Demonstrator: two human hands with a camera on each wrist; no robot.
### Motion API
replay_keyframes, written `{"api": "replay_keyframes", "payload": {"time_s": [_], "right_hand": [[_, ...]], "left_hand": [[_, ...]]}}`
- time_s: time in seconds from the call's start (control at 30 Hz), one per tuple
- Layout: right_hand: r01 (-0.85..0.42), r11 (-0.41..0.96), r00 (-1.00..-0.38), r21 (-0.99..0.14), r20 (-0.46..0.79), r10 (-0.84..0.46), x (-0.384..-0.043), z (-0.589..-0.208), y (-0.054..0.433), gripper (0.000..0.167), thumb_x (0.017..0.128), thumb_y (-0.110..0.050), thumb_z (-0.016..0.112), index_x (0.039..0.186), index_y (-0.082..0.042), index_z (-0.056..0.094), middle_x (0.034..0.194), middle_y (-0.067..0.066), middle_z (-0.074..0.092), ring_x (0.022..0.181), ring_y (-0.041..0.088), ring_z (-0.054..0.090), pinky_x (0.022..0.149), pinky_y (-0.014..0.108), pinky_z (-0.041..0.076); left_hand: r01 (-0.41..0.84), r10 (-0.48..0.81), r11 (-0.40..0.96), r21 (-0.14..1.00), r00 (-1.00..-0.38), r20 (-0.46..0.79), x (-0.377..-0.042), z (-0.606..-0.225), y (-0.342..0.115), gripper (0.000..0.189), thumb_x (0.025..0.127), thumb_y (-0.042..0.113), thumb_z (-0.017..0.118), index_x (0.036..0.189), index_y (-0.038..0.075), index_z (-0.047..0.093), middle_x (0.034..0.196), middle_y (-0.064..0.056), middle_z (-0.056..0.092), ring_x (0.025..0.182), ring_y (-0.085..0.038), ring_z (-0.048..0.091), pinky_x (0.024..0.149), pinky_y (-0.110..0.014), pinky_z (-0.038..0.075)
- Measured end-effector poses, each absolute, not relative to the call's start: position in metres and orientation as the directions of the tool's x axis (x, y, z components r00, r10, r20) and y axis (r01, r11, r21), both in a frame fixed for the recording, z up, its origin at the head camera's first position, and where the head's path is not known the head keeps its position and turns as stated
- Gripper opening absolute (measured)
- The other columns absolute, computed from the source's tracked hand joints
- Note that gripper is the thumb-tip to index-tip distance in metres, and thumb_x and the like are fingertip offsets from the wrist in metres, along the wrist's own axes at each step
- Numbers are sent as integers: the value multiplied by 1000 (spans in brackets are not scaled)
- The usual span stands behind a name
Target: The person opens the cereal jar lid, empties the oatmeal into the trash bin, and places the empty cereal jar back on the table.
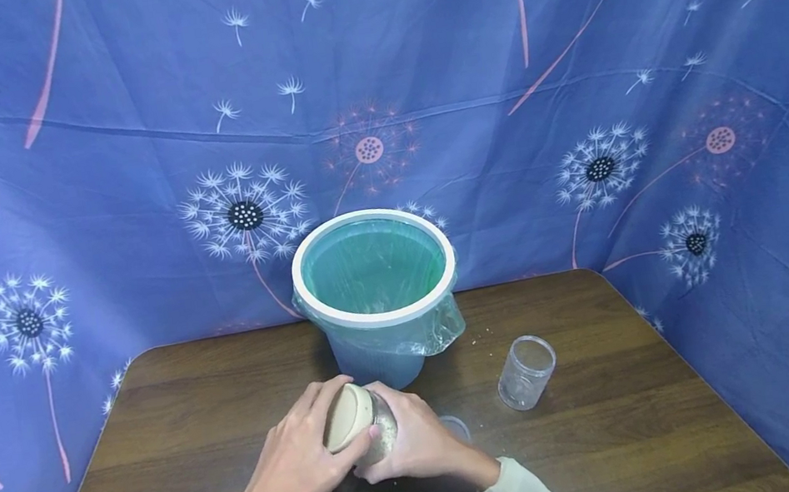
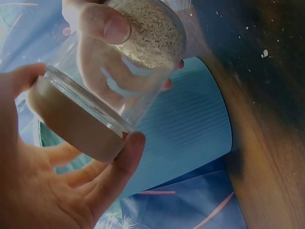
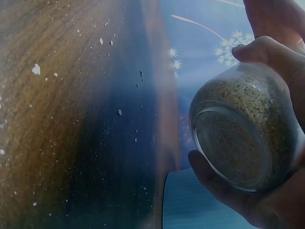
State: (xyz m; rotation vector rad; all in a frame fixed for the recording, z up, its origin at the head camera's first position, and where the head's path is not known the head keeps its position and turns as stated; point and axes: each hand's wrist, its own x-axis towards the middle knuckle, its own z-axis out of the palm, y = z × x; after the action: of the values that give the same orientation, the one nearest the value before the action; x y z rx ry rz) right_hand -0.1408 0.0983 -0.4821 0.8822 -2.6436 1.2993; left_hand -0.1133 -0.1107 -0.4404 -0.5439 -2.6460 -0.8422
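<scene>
A clear jar (image 1: 384,431) with a beige lid (image 1: 346,417) is held tilted above the near part of the table. My left hand (image 1: 295,453) grips the lid, thumb on one side and fingers on the other, as the left wrist view shows on the lid's edge (image 2: 74,119). Around the jar's body curls my right hand (image 1: 424,435). Pale flakes like oats (image 2: 155,33) have gathered toward the jar's base, which faces the camera in the right wrist view. The lid sits on the jar's mouth.
Just beyond the hands stands a blue bin (image 1: 380,357) with a white rim and a clear liner. To the right is a clear empty cup (image 1: 526,374). A clear round rim (image 1: 456,427) shows partly behind the right wrist. Crumbs (image 3: 36,69) dot the wooden table. Patterned blue cloth surrounds it.
</scene>
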Motion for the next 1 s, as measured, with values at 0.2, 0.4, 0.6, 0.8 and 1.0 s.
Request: {"api": "replay_keyframes", "payload": {"time_s": [0.2, 0.4, 0.6, 0.8, 1.0], "right_hand": [[-519, 463, -836, -718, 313, -450, -141, -484, 99, 88, 59, -35, 101, 137, -24, 61, 113, -7, 72, 95, 5, 68, 83, 26, 57], [-509, 462, -846, -726, 322, -426, -141, -486, 103, 90, 59, -34, 102, 139, -25, 61, 115, -9, 73, 98, 6, 69, 86, 29, 58], [-500, 448, -855, -741, 340, -393, -140, -489, 116, 89, 57, -22, 100, 138, -21, 62, 120, -6, 74, 104, 10, 70, 91, 34, 58], [-470, 453, -874, -758, 330, -356, -138, -488, 128, 89, 56, -22, 101, 137, -19, 63, 121, -5, 75, 106, 11, 71, 94, 36, 58], [-461, 471, -881, -753, 326, -342, -134, -481, 139, 89, 56, -23, 102, 137, -20, 64, 120, -6, 75, 105, 10, 71, 93, 36, 58]], "left_hand": [[420, 199, 774, 474, -872, 447, -114, -443, -112, 67, 89, 61, 79, 136, 15, 68, 117, -1, 71, 87, -20, 71, 64, -38, 53], [395, 167, 781, 484, -879, 448, -113, -443, -117, 62, 92, 61, 76, 136, 18, 69, 117, -1, 71, 89, -21, 71, 65, -41, 53], [344, 171, 811, 473, -913, 371, -116, -442, -128, 68, 96, 62, 71, 149, 21, 62, 129, -4, 68, 106, -28, 71, 71, -51, 57], [257, 195, 862, 436, -964, 183, -120, -449, -140, 74, 92, 50, 79, 154, 17, 55, 143, -12, 61, 123, -37, 65, 77, -58, 57], [271, 243, 886, 377, -963, 121, -120, -467, -143, 81, 80, 44, 90, 147, 12, 60, 139, -13, 63, 120, -42, 65, 75, -59, 56]]}}
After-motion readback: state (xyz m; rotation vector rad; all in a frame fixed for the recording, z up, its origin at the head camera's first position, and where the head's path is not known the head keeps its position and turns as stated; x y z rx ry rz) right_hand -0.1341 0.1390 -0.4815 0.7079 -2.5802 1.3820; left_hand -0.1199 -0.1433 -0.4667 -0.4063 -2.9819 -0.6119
